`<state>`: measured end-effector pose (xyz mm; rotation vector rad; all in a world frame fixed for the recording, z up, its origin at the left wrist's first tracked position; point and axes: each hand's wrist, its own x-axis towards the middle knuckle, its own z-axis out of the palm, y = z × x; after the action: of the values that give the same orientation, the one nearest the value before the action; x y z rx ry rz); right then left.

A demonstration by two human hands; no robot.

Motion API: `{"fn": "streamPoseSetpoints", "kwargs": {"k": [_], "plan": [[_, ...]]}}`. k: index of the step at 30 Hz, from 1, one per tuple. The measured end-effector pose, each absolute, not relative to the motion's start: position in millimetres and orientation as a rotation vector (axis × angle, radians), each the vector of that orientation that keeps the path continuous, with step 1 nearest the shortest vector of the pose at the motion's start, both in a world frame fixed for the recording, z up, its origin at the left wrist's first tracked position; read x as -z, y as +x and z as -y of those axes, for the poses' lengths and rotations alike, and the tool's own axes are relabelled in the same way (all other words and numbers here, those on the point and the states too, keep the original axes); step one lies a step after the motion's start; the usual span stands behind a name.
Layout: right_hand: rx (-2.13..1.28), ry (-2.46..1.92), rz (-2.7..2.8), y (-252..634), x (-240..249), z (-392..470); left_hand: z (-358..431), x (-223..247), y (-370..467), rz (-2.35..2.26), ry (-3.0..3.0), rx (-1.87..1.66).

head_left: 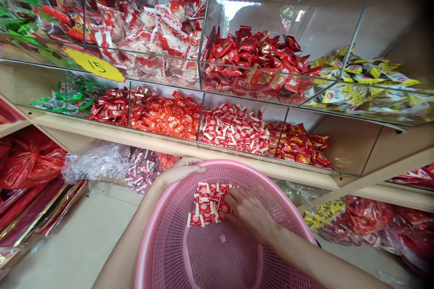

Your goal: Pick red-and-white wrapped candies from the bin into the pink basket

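Red-and-white wrapped candies (208,205) heaped in pink mesh basket (217,257), right hand (249,214) grip gathering them, left hand (179,171) clasping rim.

Around the right hand (249,212) the basket (217,253) is mostly bare mesh; only candies (210,205) lie just left of it. Ahead, glass bins (237,113) block the way.

This is a shop that sells wrapped sweets loose. Glass bins (267,31) divided by clear panes stand in two rows on wooden shelves (217,156), each compartment heaped with sweets (233,128) in red, green or yellow wrappers. A yellow price tag (95,65) marked 15 sticks to the glass. Below the shelves lie bulk plastic bags (96,162) of more stock.
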<state>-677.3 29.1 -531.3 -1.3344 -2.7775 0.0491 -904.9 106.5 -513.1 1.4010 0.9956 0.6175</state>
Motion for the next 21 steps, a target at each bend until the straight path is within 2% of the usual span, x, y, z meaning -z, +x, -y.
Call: {"fn": "streamPoseSetpoints", "kwargs": {"k": [6, 14, 21], "plan": [[-0.044, -1.352, 2.750, -677.9, 534.3, -33.5, -106.5, 512.7, -904.6, -0.984, 1.393, -0.616], [-0.326, -1.220, 2.778, -666.9, 518.1, -40.5, -106.0, 512.1, -905.0, -0.994, 1.397, -0.613], [-0.340, -1.164, 2.807, -678.1, 523.1, -37.2, -107.1, 511.5, -904.9, -1.003, 1.417, -0.622]]}}
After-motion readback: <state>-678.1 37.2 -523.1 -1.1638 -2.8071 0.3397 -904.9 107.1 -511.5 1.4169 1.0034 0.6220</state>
